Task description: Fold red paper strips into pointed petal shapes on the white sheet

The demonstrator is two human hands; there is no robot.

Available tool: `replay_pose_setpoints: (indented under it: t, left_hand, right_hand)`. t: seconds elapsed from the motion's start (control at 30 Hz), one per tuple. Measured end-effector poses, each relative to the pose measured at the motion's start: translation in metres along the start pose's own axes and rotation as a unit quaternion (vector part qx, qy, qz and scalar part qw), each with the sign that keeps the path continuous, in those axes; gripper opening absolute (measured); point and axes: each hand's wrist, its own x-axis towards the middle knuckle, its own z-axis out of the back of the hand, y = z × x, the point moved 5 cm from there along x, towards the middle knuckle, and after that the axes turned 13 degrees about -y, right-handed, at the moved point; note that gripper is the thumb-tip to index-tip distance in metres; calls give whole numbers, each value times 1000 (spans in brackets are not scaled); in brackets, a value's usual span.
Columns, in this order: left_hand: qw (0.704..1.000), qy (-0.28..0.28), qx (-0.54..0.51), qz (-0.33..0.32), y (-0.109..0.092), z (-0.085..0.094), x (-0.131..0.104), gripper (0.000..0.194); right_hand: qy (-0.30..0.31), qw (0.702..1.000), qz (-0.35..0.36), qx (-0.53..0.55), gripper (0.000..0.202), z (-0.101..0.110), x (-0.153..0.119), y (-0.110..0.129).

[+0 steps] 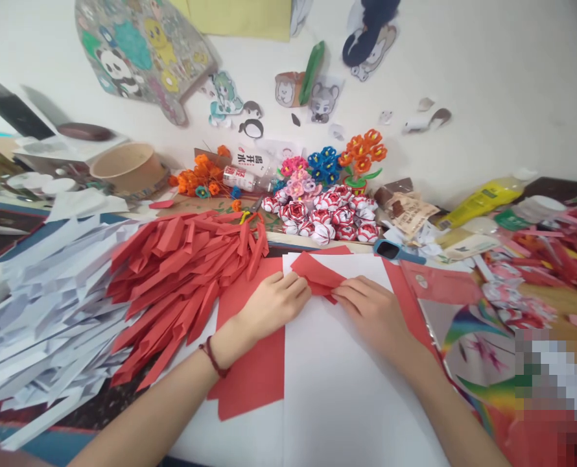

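Note:
A small folded piece of red paper (320,271) is between my hands, over a stack of white sheets (337,376). My left hand (279,299), with a dark red cord bracelet on its wrist, pinches the paper's left end with curled fingers. At its right end, the fingertips of my right hand (366,305) press together on the same paper. Larger red sheets (252,363) lie under my left wrist, beside the white stack. To the left is a heap of folded red paper strips (181,259).
Folded white strips (50,305) spread over the far left. Red-and-white paper flowers (327,211) sit at the back, with a plastic bottle (244,178) behind. A smartwatch (388,249) lies behind my right hand. On the right are a rainbow-patterned packet (478,344) and a yellow bottle (483,202).

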Motion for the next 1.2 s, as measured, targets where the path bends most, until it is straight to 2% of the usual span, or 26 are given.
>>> replay_pose_setpoints:
  t: [0.17, 0.27, 0.33, 0.5, 0.57, 0.67, 1.03, 1.2]
  left_hand:
    - [1000, 3, -14, 14, 4, -1, -5, 18]
    - [999, 2, -28, 15, 5, -1, -8, 18]
    - [999, 0, -32, 19, 6, 0, -9, 18]
    - [998, -9, -42, 53, 10, 5, -8, 19]
    - [997, -5, -49, 58, 10, 5, -7, 20]
    - [997, 5, -57, 58, 10, 4, -6, 21]
    - [995, 29, -79, 54, 6, -2, -9, 20]
    - [994, 33, -83, 66, 5, -4, -8, 22]
  right_hand:
    - [63, 995, 44, -66, 22, -6, 11, 10]
    - [89, 989, 33, -110, 19, -8, 16, 18]
    - [79, 990, 17, -116, 18, -9, 16, 22]
    - [-14, 998, -17, -58, 21, -12, 7, 21]
    - [-32, 999, -29, -21, 22, -12, 2, 18]
    - [-30, 999, -30, 5, 22, -12, -3, 14]
    - [-9, 1000, -4, -28, 25, -1, -5, 12]
    - [-25, 999, -21, -26, 17, 2, -3, 14]
